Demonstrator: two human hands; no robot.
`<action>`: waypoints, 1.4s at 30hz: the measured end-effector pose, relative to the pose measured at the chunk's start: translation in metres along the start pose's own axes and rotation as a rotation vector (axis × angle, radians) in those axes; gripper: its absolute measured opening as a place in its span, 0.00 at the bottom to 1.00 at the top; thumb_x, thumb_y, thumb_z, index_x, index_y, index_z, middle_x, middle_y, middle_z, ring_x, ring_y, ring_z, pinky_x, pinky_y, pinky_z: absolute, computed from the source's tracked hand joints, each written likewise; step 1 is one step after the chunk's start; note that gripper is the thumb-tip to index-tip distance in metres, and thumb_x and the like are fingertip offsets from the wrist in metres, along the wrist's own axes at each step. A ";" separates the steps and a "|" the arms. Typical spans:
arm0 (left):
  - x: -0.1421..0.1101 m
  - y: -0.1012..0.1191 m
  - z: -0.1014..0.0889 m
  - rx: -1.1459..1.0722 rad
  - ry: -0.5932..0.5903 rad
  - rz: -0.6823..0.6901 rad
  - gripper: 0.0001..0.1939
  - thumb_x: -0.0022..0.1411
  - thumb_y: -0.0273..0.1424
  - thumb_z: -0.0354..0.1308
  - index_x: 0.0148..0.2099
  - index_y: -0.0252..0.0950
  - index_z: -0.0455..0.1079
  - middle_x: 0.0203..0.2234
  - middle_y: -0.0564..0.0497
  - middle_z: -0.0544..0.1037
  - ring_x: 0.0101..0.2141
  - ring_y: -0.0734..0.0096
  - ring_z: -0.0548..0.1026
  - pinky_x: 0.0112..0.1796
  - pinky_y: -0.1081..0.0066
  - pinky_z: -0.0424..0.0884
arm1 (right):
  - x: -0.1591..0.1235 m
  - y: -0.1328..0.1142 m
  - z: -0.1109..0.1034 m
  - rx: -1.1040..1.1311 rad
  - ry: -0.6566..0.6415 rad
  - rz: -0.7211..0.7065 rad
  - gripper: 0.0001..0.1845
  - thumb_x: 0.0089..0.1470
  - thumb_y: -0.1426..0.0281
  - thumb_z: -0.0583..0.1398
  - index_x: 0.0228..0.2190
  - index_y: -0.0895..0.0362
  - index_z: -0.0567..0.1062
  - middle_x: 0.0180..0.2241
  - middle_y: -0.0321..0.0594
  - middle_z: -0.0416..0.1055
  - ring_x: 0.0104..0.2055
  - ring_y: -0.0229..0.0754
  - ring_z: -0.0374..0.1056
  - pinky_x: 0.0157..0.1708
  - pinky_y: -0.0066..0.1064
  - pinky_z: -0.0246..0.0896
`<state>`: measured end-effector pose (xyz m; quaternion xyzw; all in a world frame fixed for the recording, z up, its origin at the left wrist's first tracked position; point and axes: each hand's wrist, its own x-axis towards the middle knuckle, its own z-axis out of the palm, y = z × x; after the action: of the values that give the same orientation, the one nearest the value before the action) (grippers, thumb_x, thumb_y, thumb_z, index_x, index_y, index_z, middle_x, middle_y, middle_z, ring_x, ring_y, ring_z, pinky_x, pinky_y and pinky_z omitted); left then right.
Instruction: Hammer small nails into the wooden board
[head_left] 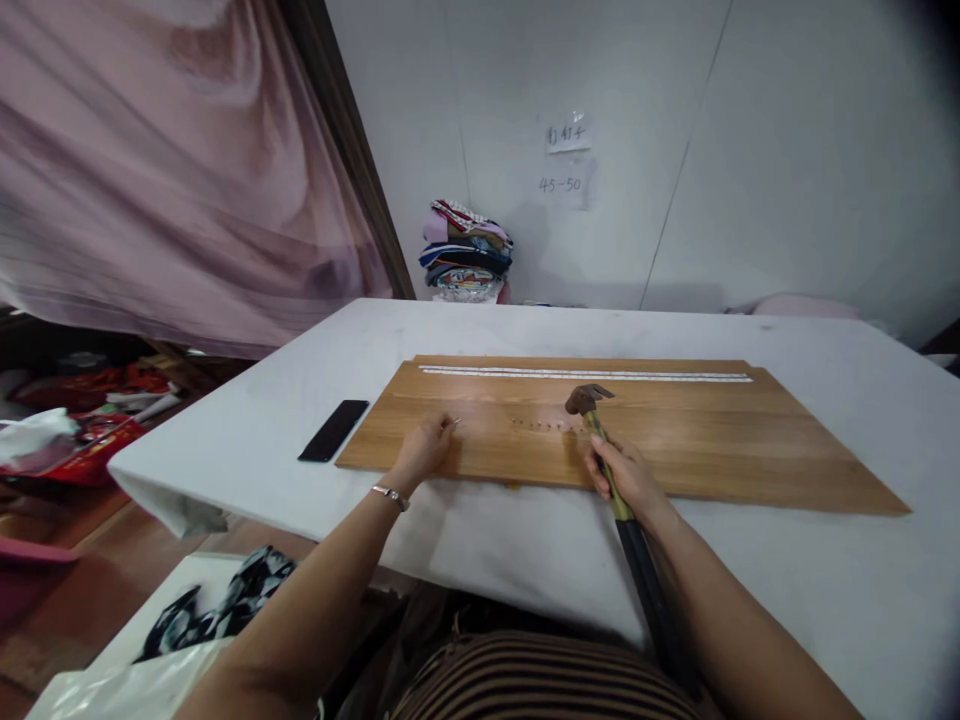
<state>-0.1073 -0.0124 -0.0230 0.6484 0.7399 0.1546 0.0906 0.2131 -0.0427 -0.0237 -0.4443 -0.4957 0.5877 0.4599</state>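
A claw hammer (620,505) with a rusty head and a yellow and black handle is gripped in my right hand (626,478), fingers wrapped high on the handle. Its head is over the wooden board (780,450). My left hand (426,446) is pinched at the board's left part, with a small thin nail (456,423) poking out from the fingertips. Between my hands, a short row of small nails (538,426) stands in the board. Two white measuring strips (585,375) lie along the board's far edge.
The board rests on a table with a white cloth (277,400). A black phone (334,430) lies left of the board. Folded clothes (466,255) are stacked behind the table by the wall, which bears paper notes (566,185). A pink curtain (187,180) hangs at left.
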 end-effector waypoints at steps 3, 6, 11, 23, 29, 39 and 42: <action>-0.004 0.014 -0.004 0.096 -0.106 0.081 0.11 0.66 0.30 0.49 0.36 0.36 0.72 0.34 0.46 0.80 0.36 0.65 0.77 0.38 0.71 0.66 | 0.000 0.000 0.000 -0.007 -0.002 -0.015 0.24 0.48 0.46 0.60 0.24 0.53 0.64 0.13 0.26 0.62 0.09 0.29 0.51 0.08 0.23 0.48; -0.004 0.023 -0.005 0.127 -0.126 0.093 0.10 0.65 0.28 0.49 0.37 0.35 0.72 0.34 0.46 0.80 0.36 0.65 0.77 0.37 0.71 0.66 | 0.000 -0.001 -0.001 -0.011 -0.003 -0.017 0.23 0.48 0.47 0.60 0.24 0.53 0.64 0.14 0.26 0.62 0.09 0.29 0.51 0.09 0.23 0.48; 0.001 0.031 0.000 0.113 -0.145 0.103 0.11 0.64 0.28 0.49 0.43 0.35 0.73 0.38 0.44 0.80 0.38 0.63 0.77 0.39 0.70 0.68 | 0.000 -0.002 -0.001 0.005 0.006 0.002 0.23 0.47 0.47 0.61 0.24 0.53 0.64 0.14 0.26 0.62 0.10 0.29 0.51 0.09 0.22 0.48; 0.014 0.051 -0.010 0.039 -0.120 0.103 0.15 0.58 0.22 0.51 0.43 0.34 0.77 0.41 0.45 0.81 0.43 0.64 0.77 0.44 0.71 0.70 | 0.000 0.000 -0.001 0.004 0.019 0.018 0.23 0.48 0.47 0.60 0.25 0.54 0.64 0.15 0.26 0.62 0.10 0.29 0.52 0.09 0.22 0.49; 0.014 0.054 -0.002 0.037 -0.174 0.110 0.16 0.57 0.20 0.52 0.43 0.33 0.78 0.41 0.43 0.81 0.42 0.64 0.78 0.44 0.71 0.70 | 0.000 -0.002 0.000 0.000 0.013 0.015 0.24 0.46 0.46 0.61 0.25 0.53 0.64 0.16 0.27 0.62 0.10 0.29 0.52 0.08 0.23 0.49; 0.012 0.054 -0.002 -0.011 -0.153 0.138 0.14 0.61 0.24 0.52 0.44 0.36 0.78 0.44 0.45 0.80 0.44 0.63 0.77 0.46 0.70 0.69 | -0.001 0.002 -0.001 -0.004 0.009 0.020 0.22 0.48 0.48 0.61 0.27 0.54 0.66 0.17 0.27 0.63 0.10 0.29 0.52 0.09 0.23 0.48; 0.010 0.048 -0.003 -0.025 -0.141 0.174 0.15 0.62 0.24 0.52 0.45 0.37 0.77 0.45 0.46 0.80 0.44 0.64 0.76 0.47 0.69 0.69 | -0.001 0.003 -0.002 -0.003 0.004 0.038 0.22 0.48 0.48 0.61 0.26 0.54 0.65 0.16 0.27 0.63 0.10 0.29 0.51 0.09 0.23 0.48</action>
<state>-0.0649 0.0024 -0.0024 0.7181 0.6708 0.1250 0.1367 0.2148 -0.0435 -0.0266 -0.4557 -0.4871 0.5945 0.4490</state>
